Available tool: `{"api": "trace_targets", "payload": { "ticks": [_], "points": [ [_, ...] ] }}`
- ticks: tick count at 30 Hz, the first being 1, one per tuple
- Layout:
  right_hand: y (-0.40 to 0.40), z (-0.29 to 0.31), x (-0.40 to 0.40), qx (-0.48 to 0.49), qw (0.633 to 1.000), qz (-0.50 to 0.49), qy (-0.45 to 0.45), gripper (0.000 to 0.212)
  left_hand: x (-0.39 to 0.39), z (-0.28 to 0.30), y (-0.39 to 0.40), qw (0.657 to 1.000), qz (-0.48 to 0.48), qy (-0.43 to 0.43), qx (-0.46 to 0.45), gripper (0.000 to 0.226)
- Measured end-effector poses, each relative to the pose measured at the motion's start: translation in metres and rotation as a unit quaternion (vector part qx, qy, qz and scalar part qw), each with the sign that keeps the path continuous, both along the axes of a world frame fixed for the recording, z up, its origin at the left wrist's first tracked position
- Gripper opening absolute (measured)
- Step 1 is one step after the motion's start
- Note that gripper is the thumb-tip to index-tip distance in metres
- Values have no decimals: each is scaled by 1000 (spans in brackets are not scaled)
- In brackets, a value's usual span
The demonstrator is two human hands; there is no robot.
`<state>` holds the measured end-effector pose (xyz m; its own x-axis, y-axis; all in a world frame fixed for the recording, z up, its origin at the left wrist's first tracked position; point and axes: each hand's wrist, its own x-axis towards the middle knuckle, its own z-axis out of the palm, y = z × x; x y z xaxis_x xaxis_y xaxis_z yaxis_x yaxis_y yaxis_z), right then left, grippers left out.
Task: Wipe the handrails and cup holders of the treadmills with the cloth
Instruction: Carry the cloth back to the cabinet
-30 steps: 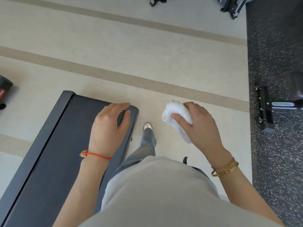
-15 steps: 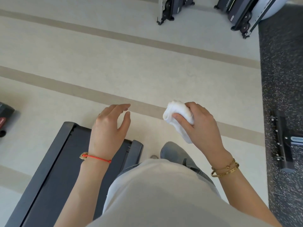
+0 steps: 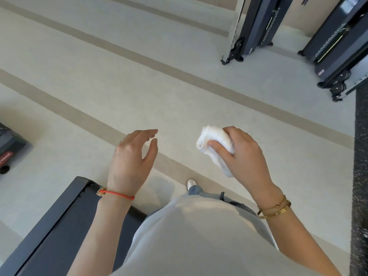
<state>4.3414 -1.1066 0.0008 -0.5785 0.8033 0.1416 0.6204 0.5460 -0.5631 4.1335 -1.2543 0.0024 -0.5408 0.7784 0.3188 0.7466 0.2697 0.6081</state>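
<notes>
My right hand [image 3: 242, 158] grips a bunched white cloth [image 3: 216, 143], held in the air above the pale floor. My left hand [image 3: 132, 158] hangs beside it with loosely bent fingers and holds nothing. The rear end of a dark treadmill deck [image 3: 59, 226] lies at the lower left, below my left wrist. Two more treadmills stand ahead at the upper right, one [image 3: 256, 26] in the middle and another [image 3: 336, 46] near the frame's right edge. No handrail or cup holder is in view.
The pale floor [image 3: 139, 86] with beige stripes stretches between me and the far machines. A dark speckled rubber mat [image 3: 361, 156] runs along the right edge. Part of a black and red machine base [image 3: 8, 148] sits at the left edge. My shoe [image 3: 191, 184] steps forward.
I have walked forward: the near treadmill deck has slid down and back in view, and the two far treadmills have come closer. My left hand has opened a little wider; the cloth stays gripped.
</notes>
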Motion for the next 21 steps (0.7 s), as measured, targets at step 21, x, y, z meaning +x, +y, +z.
{"api": "trace_targets", "payload": {
  "ticks": [21],
  "points": [
    [285,-9,-357,7,986,167,-4,43,-292,-10,215,982,189,-4,16,19]
  ]
}}
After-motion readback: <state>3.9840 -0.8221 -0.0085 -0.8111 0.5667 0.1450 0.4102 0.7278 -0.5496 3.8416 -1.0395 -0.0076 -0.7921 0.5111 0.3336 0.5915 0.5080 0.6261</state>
